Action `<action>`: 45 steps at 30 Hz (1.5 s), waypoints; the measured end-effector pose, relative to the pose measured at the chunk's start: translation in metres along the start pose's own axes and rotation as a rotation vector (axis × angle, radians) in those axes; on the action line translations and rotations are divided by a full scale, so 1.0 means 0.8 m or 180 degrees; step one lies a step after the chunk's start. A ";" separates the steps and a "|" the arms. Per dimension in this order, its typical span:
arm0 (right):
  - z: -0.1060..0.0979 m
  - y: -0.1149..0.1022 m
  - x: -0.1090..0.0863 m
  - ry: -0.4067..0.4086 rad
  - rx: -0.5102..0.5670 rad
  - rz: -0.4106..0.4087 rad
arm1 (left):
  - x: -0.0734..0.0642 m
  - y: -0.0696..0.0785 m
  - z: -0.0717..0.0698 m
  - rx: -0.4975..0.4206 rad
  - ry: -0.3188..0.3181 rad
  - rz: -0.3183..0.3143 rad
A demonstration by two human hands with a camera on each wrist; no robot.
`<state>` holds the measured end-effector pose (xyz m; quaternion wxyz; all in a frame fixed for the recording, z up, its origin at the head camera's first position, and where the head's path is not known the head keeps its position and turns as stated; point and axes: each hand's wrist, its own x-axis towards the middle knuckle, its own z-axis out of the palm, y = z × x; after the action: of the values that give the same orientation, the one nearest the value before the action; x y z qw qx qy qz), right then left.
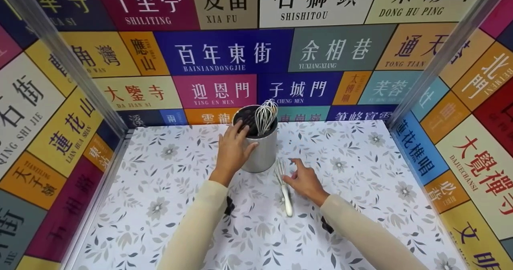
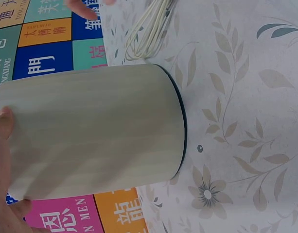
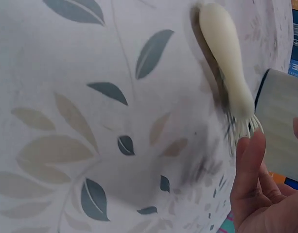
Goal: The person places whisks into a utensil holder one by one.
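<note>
A light grey cylindrical container with a dark inside stands upright on the table. My left hand holds it at its left rim, the fingers over the edge and the thumb on the front wall. Out of its top stick the wires of a whisk, beside a dark, textured shape. In front of the container lies another whisk with a cream handle, its wires pointing at the container base. My right hand is just right of this whisk, thumb at its wires, index finger reaching forward and apart from the thumb.
The table has a white cloth with grey leaves and flowers. Colourful panels with printed place names rise behind it and on both sides. Metal corner posts stand at the back left and back right.
</note>
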<state>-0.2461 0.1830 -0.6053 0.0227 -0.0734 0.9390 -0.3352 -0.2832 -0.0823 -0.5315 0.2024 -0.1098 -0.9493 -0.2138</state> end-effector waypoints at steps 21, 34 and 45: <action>0.033 0.004 -0.005 -0.0131 -0.0113 0.0263 | 0.000 0.001 0.001 -0.0028 -0.0003 -0.0002; 0.034 -0.002 -0.003 -0.0099 -0.0115 0.0304 | 0.001 0.001 0.003 -0.0043 0.0044 0.0023; 0.028 0.000 -0.006 -0.0173 0.0592 0.0583 | 0.000 0.001 0.002 -0.0013 0.0034 -0.0009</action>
<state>-0.2392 0.1701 -0.6225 0.0853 0.0060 0.9057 -0.4152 -0.2840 -0.0810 -0.5327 0.2069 -0.1077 -0.9480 -0.2167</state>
